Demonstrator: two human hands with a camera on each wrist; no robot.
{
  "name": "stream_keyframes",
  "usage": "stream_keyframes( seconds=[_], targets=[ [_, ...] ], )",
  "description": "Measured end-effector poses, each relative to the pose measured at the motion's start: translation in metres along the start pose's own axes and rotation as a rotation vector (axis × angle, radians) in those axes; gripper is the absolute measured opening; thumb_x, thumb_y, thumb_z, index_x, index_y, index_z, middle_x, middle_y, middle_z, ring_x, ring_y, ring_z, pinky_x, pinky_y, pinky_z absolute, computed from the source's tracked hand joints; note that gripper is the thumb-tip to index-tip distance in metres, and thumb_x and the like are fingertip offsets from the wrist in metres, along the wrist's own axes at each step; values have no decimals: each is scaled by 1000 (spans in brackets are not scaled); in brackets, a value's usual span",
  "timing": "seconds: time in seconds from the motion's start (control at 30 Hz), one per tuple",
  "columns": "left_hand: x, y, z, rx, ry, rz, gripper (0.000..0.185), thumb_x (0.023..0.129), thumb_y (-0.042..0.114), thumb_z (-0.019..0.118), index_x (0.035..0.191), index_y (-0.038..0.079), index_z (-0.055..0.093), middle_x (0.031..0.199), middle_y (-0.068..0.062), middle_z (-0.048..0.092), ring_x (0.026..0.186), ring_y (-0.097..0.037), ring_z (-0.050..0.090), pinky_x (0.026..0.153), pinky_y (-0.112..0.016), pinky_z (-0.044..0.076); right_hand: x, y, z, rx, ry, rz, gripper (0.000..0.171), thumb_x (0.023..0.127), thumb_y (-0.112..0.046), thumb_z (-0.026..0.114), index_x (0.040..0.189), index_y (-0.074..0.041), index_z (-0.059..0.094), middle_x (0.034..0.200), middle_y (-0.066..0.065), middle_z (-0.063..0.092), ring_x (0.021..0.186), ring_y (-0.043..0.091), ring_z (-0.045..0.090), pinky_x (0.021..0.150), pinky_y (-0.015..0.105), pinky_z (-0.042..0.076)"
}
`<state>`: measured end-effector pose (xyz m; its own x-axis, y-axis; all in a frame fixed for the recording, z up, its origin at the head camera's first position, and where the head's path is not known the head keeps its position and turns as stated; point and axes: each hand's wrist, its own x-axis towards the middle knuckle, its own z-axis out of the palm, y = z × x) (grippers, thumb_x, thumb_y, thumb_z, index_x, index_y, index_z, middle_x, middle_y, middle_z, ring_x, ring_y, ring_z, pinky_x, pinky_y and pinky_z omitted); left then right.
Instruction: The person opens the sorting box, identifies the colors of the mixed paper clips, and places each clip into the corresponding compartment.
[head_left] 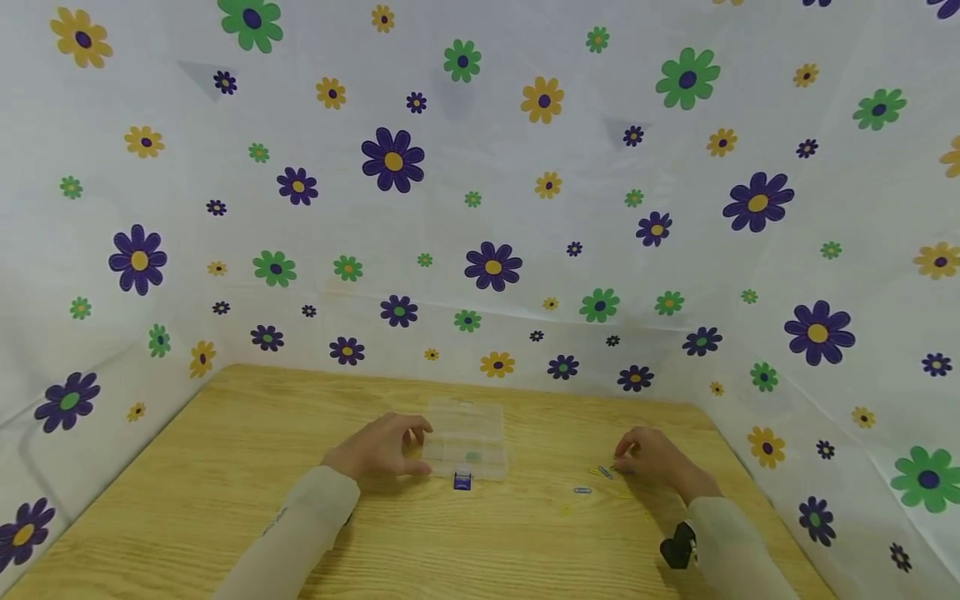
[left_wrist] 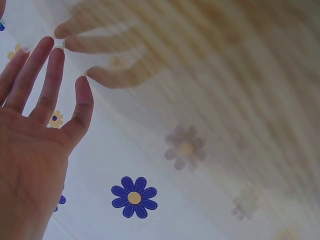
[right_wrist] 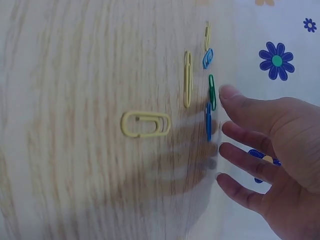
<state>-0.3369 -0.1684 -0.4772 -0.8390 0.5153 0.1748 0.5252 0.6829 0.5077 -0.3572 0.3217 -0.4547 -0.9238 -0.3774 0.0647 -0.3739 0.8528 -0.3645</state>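
My left hand (head_left: 378, 447) is at the left side of a clear plastic box (head_left: 468, 417), thumb and fingers spread apart. In the left wrist view, the fingers (left_wrist: 42, 85) are long and nearly straight, fingertips at the tabletop. My right hand (head_left: 654, 458) hovers by scattered paper clips, its fingers loosely bent. In the right wrist view, the thumb (right_wrist: 237, 95) is right beside a green paper clip (right_wrist: 212, 92). A blue paper clip (right_wrist: 208, 121) lies close to the fingertips. Yellow paper clips (right_wrist: 146, 125) and a light blue paper clip (right_wrist: 207, 58) lie around them.
The box has a small dark blue piece (head_left: 462, 480) at its front edge and something green (head_left: 473, 457) inside. Flower-printed white sheeting (head_left: 450, 225) surrounds the wooden table (head_left: 420, 550) at the back and sides. A dark object (head_left: 678, 546) hangs at the right wrist.
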Motion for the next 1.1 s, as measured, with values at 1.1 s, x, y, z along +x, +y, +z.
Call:
stream_keyframes(
  seconds=[1.1],
  targets=[
    [0,4,-2,3,-7,21,66,81,49,83,129,7,67,113,-6,73,101,-22,65,93,-46,54,-4,2,-1,5,1,-25,9,84,-7,82,81,-8,74,92,5,70,85,18,60,80,38,53]
  ],
)
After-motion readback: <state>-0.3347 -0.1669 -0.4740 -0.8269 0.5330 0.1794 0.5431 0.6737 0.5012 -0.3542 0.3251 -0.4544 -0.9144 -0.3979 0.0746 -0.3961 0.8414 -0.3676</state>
